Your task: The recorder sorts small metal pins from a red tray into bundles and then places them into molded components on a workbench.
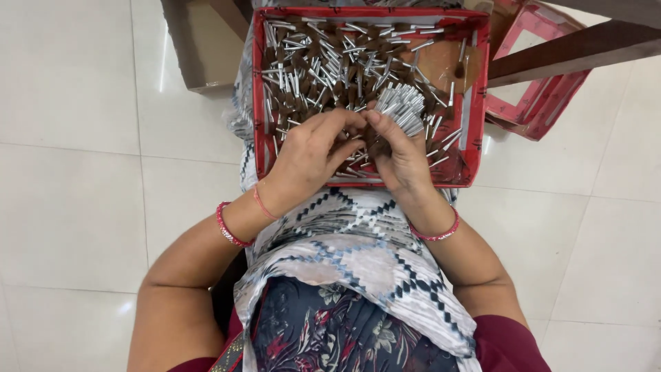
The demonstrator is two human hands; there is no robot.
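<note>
A red shallow box (260, 103) rests on my lap, filled with several small brushes that have silver metal handles and brown bristle tips (323, 62). My right hand (403, 155) grips a bunch of these brushes (403, 107), silver ends fanned up and to the right. My left hand (310, 155) lies next to it over the box, fingertips touching the brown ends at the base of the bunch.
A patterned grey-white cloth (358, 241) covers my lap. A second red box (544, 83) stands at the right on the white tiled floor (69, 172), under a dark wooden bar (571, 48). A brown cardboard box (200, 48) sits at the top left.
</note>
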